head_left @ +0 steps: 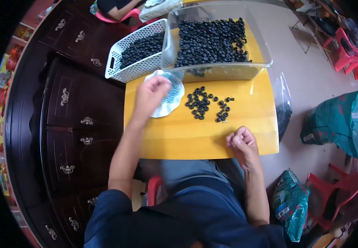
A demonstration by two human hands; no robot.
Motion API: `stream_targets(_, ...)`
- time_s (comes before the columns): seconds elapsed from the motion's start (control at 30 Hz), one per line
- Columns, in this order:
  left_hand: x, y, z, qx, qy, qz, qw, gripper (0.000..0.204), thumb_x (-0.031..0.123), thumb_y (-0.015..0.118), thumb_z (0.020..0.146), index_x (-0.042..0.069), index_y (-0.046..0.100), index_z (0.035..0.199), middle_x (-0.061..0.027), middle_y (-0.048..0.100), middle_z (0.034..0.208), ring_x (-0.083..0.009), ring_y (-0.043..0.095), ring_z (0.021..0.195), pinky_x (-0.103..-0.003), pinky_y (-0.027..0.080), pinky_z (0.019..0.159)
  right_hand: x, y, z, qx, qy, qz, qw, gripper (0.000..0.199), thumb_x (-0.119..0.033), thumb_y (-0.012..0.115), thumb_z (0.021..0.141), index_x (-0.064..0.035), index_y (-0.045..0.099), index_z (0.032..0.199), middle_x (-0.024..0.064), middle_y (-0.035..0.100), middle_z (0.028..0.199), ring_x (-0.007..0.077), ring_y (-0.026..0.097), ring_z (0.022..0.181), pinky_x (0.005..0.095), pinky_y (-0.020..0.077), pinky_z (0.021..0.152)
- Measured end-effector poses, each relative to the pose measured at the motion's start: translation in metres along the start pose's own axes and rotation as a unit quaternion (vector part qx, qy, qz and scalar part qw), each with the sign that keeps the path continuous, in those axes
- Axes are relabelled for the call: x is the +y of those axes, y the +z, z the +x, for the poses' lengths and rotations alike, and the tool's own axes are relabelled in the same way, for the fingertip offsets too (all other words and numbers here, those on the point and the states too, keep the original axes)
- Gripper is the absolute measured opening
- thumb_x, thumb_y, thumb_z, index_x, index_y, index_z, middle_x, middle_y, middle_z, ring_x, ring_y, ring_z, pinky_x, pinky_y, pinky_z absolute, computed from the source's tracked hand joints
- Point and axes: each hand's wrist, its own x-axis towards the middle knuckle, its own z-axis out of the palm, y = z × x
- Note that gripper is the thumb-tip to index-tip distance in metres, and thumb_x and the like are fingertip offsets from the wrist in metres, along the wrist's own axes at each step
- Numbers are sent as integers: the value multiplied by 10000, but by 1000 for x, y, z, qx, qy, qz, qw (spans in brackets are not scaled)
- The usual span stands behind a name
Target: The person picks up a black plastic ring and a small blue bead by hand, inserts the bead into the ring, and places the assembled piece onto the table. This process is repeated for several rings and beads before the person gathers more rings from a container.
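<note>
Left hand [152, 93], blurred above the plate [161, 111], and right hand [244, 145] curl, any hold hidden.

Left arm [125, 159] extended, left fingers [161, 86] blurred; right arm [256, 192] closer, right fingers [242, 133] curled.

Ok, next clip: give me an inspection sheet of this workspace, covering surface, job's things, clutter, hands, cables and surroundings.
Surface: yellow table, loose black beads grouped near its middle.
Job's things: clear bin and white basket, both holding black pieces; white plate with bluish bits.
Clutter: green bags on the floor, right.
Hands: left over the plate, blurred; right near the table's front edge, fingers curled; cannot tell whether either holds anything.
Cables: nothing seen.
Surroundings: dark drawers left; red chairs right; another person's arm at the top.
</note>
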Motion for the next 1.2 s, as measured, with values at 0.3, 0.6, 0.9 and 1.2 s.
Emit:
stream_targets(0.3, -1, 127, -66, -86, 208, 323, 919, 107, 172, 728, 820, 100, 662, 864, -92, 614, 784, -326, 644, 725, -415, 522, 625, -4, -2, -5, 1, 7, -3, 1000, 242, -205, 755, 888, -98, 546, 948, 85, 666, 914, 149, 629, 825, 271, 513, 787)
stream_targets(0.6, -14, 132, -65, -74, 192, 334, 920, 147, 210, 737, 821, 102, 679, 902, -89, 636, 817, -327, 653, 736, -422, 519, 621, -6, 2, -5, 0, 8, -4, 1000, 228, -203, 751, 890, -102, 550, 928, 81, 671, 916, 144, 629, 821, 270, 511, 787)
stream_targets(0.9, 0, 129, -76, -103, 91, 188, 973, 129, 64, 732, 842, 55, 696, 966, -47, 662, 809, -148, 654, 667, -282, 497, 575, -4, 3, -3, 13, 2, -4, 1000, 207, -184, 731, 909, -104, 554, 980, 68, 672, 946, 135, 628, 838, 265, 511, 792)
stream_targets(1.2, -6, 149, -104, -116, -63, -220, 967, 210, -22, 673, 907, 2, 637, 1113, -6, 664, 946, -66, 625, 865, -207, 502, 786, 3, 7, -4, 33, -17, -4, 999, 227, -151, 691, 942, -77, 583, 1127, 25, 658, 1007, 118, 626, 897, 266, 511, 832)
